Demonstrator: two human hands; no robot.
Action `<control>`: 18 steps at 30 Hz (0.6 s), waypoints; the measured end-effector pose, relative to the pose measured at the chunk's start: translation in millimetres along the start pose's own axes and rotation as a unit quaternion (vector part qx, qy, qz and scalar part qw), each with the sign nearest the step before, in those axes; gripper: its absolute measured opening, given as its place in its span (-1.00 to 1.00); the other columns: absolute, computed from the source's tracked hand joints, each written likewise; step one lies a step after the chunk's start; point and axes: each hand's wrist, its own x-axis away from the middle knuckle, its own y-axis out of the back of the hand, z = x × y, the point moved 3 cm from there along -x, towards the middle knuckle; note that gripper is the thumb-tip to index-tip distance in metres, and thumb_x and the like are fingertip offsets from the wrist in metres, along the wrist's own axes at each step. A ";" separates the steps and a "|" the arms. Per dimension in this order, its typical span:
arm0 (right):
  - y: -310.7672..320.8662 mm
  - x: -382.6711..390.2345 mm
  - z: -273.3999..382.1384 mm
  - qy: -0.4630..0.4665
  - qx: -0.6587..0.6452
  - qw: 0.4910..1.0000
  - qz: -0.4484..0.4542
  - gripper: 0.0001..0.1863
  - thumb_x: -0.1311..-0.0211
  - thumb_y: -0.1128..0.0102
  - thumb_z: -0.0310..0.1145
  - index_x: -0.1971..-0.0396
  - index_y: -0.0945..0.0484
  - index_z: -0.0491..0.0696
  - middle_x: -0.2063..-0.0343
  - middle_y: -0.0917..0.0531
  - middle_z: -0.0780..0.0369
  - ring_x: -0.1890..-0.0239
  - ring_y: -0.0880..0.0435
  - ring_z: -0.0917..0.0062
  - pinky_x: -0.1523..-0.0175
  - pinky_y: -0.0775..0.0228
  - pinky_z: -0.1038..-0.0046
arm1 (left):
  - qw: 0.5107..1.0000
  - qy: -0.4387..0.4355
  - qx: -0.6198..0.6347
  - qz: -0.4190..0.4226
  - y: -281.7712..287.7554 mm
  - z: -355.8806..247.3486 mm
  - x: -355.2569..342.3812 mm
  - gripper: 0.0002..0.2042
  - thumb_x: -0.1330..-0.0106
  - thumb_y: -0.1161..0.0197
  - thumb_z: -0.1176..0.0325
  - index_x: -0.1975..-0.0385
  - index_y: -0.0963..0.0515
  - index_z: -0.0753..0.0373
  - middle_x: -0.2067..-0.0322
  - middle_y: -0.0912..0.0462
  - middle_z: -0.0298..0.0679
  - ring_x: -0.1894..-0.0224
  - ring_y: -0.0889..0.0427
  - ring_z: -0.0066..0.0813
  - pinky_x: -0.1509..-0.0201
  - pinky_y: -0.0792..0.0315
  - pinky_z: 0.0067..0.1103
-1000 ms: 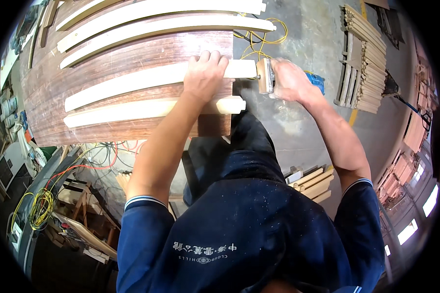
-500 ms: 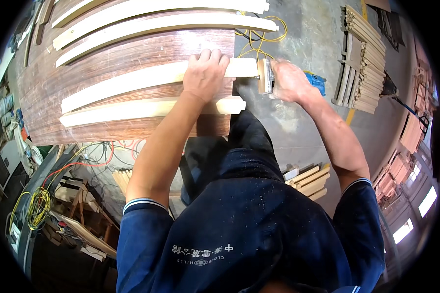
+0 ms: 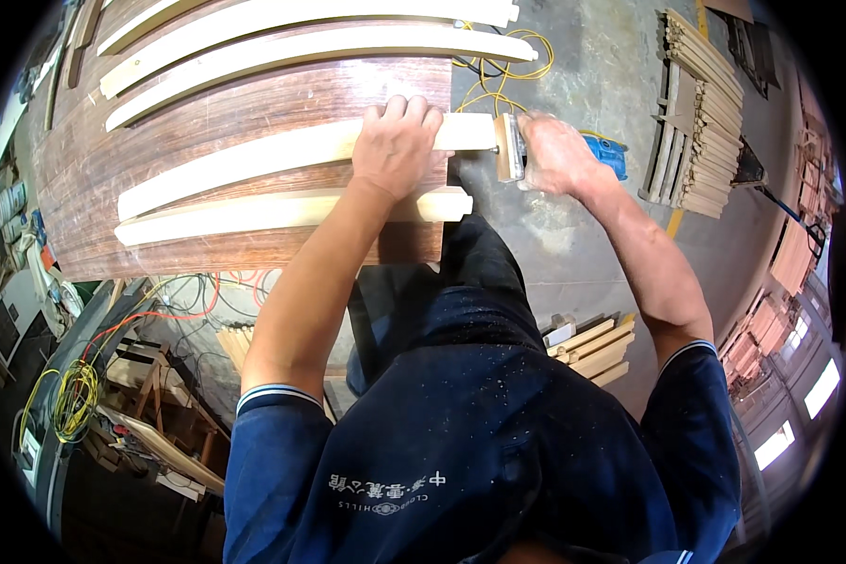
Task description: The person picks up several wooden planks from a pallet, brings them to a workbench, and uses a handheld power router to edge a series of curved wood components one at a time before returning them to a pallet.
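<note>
My left hand grips a pale curved wooden piece lying on the brown board top, fingers curled over it near its right end. My right hand is closed on a blue power tool, whose front plate and wooden block are at that end, just past the board's edge, with a bit of metal between block and wood. A second pale piece lies parallel, nearer me, and passes under my left forearm.
More curved pieces lie farther up the board. Yellow cable trails on the floor beyond its edge. Stacked slats stand at right, more timber by my legs. A coiled cord hangs at lower left among clutter.
The piece under my left hand and the boards appear shifted slightly left since a second ago. My hands keep their grips, with little visible movement in the last half second.
</note>
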 end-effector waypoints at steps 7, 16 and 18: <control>2.5 -6.0 -2.9 -0.010 -0.007 1.000 0.015 -0.54 0.00 -0.40 -0.25 0.13 -0.58 -0.22 0.17 -0.69 -0.15 -0.04 -0.67 -0.10 -0.19 -0.52 0.01 | 0.999 0.005 0.001 0.035 -2.0 0.2 -0.7 -0.61 -0.13 -0.52 -0.04 0.19 -0.62 0.02 0.15 -0.56 -0.37 0.00 -0.54 -0.37 0.03 -0.39 -0.34; 10.0 -16.2 -7.0 -0.013 -0.037 0.999 0.034 -0.52 0.04 -0.43 -0.22 0.15 -0.60 -0.22 0.15 -0.72 -0.15 -0.04 -0.69 -0.10 -0.15 -0.55 0.00 | 1.000 0.004 0.000 0.020 -5.9 0.3 2.6 -0.58 -0.14 -0.51 -0.04 0.11 -0.57 -0.02 0.07 -0.48 -0.39 -0.08 -0.44 -0.37 -0.06 -0.33 -0.33; 10.7 -19.4 -10.0 -0.012 -0.054 0.998 0.033 -0.51 0.07 -0.45 -0.20 0.17 -0.61 -0.22 0.16 -0.72 -0.15 -0.02 -0.70 -0.10 -0.14 -0.56 0.00 | 1.000 0.003 0.001 0.024 -7.8 0.7 2.9 -0.58 -0.14 -0.51 -0.03 0.10 -0.57 -0.02 0.06 -0.47 -0.38 -0.09 -0.43 -0.36 -0.07 -0.33 -0.33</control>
